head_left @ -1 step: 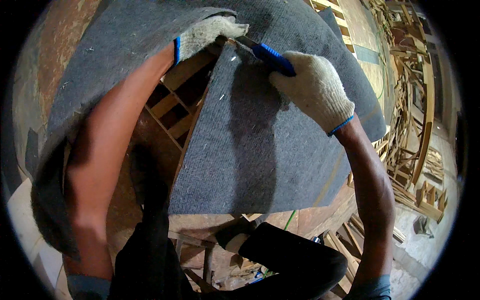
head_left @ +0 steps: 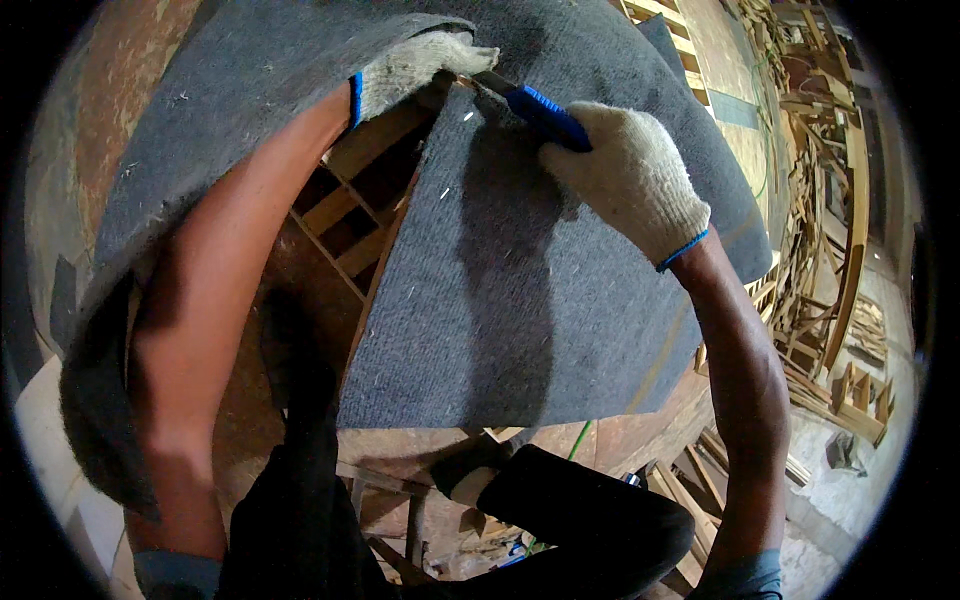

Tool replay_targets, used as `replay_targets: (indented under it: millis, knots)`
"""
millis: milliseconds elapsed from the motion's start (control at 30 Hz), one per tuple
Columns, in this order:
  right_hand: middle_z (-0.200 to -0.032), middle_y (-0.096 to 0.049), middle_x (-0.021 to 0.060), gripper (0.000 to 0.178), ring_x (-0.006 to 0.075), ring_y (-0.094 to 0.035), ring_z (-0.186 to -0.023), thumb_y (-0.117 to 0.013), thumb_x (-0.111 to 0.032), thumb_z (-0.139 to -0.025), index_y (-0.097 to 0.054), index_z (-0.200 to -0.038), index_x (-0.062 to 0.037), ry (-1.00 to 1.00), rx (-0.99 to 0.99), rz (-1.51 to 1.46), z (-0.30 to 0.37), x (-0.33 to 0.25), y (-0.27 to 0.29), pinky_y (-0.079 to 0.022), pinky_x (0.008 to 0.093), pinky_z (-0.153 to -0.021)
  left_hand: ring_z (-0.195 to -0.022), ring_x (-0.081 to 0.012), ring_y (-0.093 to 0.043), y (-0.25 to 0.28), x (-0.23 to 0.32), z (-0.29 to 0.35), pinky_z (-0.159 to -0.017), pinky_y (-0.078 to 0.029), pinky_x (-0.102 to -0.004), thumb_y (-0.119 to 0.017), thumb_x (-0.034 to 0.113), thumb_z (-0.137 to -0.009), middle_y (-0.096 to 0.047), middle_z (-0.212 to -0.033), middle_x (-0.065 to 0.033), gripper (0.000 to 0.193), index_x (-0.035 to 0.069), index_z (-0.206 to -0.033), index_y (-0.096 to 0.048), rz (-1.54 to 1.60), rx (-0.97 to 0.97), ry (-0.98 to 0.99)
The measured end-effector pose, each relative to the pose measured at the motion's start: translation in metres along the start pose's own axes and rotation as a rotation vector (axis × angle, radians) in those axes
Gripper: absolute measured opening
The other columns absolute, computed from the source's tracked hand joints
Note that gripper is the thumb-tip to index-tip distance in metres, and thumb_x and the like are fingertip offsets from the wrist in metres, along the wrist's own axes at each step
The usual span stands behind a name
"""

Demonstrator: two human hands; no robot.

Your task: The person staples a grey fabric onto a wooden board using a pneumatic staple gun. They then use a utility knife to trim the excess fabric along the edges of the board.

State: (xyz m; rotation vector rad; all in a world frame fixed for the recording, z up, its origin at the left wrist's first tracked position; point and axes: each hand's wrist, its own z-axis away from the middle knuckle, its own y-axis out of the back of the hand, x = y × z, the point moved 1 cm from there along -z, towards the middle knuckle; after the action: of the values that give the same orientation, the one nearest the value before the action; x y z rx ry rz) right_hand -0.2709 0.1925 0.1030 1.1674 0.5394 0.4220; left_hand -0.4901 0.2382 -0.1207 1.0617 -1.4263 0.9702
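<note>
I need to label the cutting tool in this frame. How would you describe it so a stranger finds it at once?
Start at the big grey felt sheet draped over the wooden frame. Near its top edge, the white-gloved right hand grips a utility knife. Its bright blue handle is the only vivid colour on the grey.

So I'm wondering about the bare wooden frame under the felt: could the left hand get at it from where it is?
Probably yes. The left hand grips the grey felt's cut edge right above the exposed wooden frame, and nothing covers the slats there.
</note>
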Motion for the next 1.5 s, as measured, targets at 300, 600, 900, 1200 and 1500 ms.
replay_targets:
  millis: [300,600,900,1200,1500]
  knots:
    - [-0.080,-0.069,0.0219,0.022,0.0418,-0.070,-0.079,-0.063,-0.026,-0.086,-0.071,-0.090,-0.0055,0.071,0.000,0.144,-0.006,0.000,0.006,-0.056,0.0518,-0.071,-0.105,-0.0185,-0.060,0.005,-0.015,-0.006,-0.096,-0.048,-0.0320,-0.054,0.029,-0.106,-0.064,-0.120,-0.0057,0.033,0.008,-0.126,-0.068,-0.164,0.007,-0.115]
    - [-0.079,-0.071,0.0136,0.020,0.0273,-0.074,-0.076,-0.065,-0.025,-0.095,-0.074,-0.101,-0.0076,0.238,0.042,0.478,-0.015,-0.015,0.031,-0.061,0.0394,-0.065,-0.105,-0.0179,-0.060,0.001,0.007,0.005,-0.097,-0.047,-0.0315,-0.055,0.028,-0.105,-0.064,-0.119,-0.0052,0.032,0.007,-0.126,-0.068,-0.057,0.016,-0.049]
    - [-0.085,-0.070,0.0156,0.015,0.0295,-0.073,-0.080,-0.065,-0.018,-0.094,-0.072,-0.097,-0.0048,0.190,-0.073,0.563,-0.012,-0.020,0.040,-0.061,0.0415,-0.071,-0.106,-0.0174,-0.060,0.014,0.017,0.014,-0.097,-0.047,-0.0311,-0.056,0.026,-0.104,-0.065,-0.118,-0.0048,0.031,0.007,-0.125,-0.068,-0.064,0.058,-0.037]
    - [-0.078,-0.070,0.0143,0.016,0.0295,-0.073,-0.079,-0.065,-0.020,-0.094,-0.073,-0.095,-0.0059,0.253,-0.055,0.715,-0.009,-0.028,0.059,-0.061,0.0409,-0.073,-0.106,-0.0168,-0.060,0.005,0.020,0.018,-0.098,-0.046,-0.0306,-0.057,0.025,-0.103,-0.065,-0.117,-0.0044,0.031,0.007,-0.125,-0.067,-0.042,0.071,-0.032]
    - [-0.089,-0.072,0.0125,0.021,0.0273,-0.074,-0.080,-0.066,-0.028,-0.096,-0.071,-0.108,-0.0108,0.174,0.010,0.523,0.008,-0.004,0.042,-0.062,0.0399,-0.072,-0.106,-0.0162,-0.060,0.000,0.024,0.026,-0.098,-0.046,-0.0302,-0.058,0.023,-0.101,-0.065,-0.116,-0.0039,0.030,0.006,-0.124,-0.067,-0.048,0.087,-0.012]
